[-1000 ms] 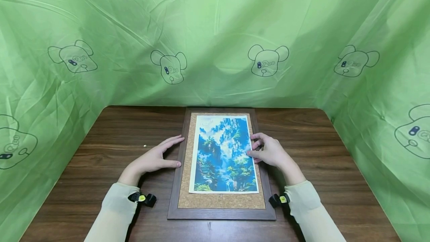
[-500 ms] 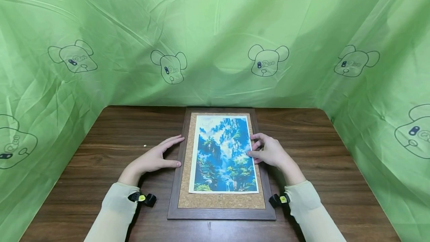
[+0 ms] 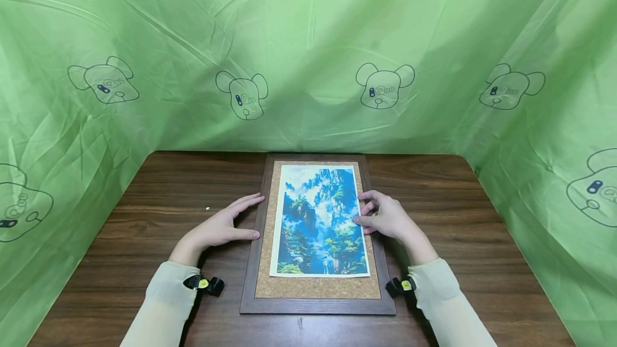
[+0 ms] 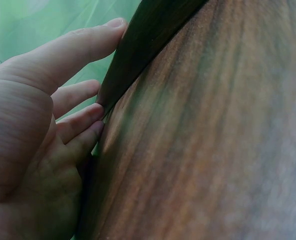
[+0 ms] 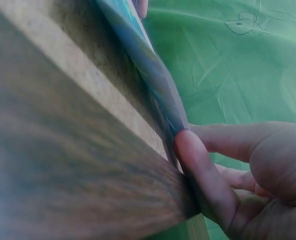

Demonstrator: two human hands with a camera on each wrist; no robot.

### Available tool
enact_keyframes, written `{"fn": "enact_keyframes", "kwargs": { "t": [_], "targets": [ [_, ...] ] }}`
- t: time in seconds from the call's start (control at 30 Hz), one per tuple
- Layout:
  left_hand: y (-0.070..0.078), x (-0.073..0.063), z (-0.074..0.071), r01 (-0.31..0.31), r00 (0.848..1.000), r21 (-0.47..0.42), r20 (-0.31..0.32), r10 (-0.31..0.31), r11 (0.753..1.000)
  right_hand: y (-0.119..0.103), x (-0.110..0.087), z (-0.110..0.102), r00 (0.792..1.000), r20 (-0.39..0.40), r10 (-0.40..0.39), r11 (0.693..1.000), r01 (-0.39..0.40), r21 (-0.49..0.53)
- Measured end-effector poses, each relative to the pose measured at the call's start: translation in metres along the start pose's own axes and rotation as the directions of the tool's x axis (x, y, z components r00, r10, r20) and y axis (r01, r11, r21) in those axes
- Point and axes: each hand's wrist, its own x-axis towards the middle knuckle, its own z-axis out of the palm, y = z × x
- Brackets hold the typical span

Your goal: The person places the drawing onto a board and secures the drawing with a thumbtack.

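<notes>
Holding a print (image 3: 320,224) over a cork board (image 3: 318,287)

Right hand (image 3: 389,220) has a pinch grip on its right edge, left hand (image 3: 219,229) is spread, just touching the frame (image 3: 318,307). Looks like the positioning step to me, next move prob calls for keeping everything steady

ok so the blue landscape print (image 3: 318,224) sits a tiny bit further left on the cork board (image 3: 315,288) than half a second ago, and the right hand (image 3: 389,219) has its fingertips a smidge further left too.
</notes>
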Motion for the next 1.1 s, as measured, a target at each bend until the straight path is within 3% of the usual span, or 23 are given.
{"fn": "enact_keyframes", "kwargs": {
  "t": [0.33, 0.4, 0.47, 0.6, 0.73, 0.87, 1.1],
  "targets": [
    [0.000, 0.000, 0.001, -0.001, 1.000, 0.003, 0.000, 0.001, 1.000, 0.001, 0.000, -0.006, 1.000, 0.007, 0.001, 0.999, -0.002, 0.045],
    [0.000, 0.000, 0.001, 0.001, 1.000, 0.006, 0.000, -0.001, 1.000, 0.004, 0.000, -0.011, 1.000, -0.019, -0.017, 1.000, 0.018, 0.013],
    [-0.001, 0.000, 0.001, 0.001, 1.000, 0.009, -0.001, -0.001, 1.000, 0.007, 0.001, -0.017, 0.996, -0.053, -0.066, 0.995, 0.061, -0.082],
    [0.000, 0.000, 0.001, -0.002, 1.000, 0.010, -0.002, 0.002, 1.000, 0.019, 0.003, -0.030, 0.969, -0.066, -0.239, 0.936, 0.212, -0.280],
    [-0.001, 0.000, 0.001, 0.001, 1.000, 0.009, 0.000, -0.001, 1.000, 0.033, 0.006, -0.034, 0.926, -0.010, -0.378, 0.880, 0.356, -0.316],
    [-0.001, 0.000, 0.001, 0.003, 1.000, 0.005, 0.002, -0.003, 1.000, 0.042, 0.009, -0.032, 0.901, 0.061, -0.430, 0.855, 0.428, -0.294],
    [0.000, 0.000, 0.000, 0.001, 1.000, 0.009, 0.001, -0.001, 1.000, 0.045, 0.011, -0.030, 0.880, 0.154, -0.448, 0.838, 0.474, -0.269]
  ]
}}
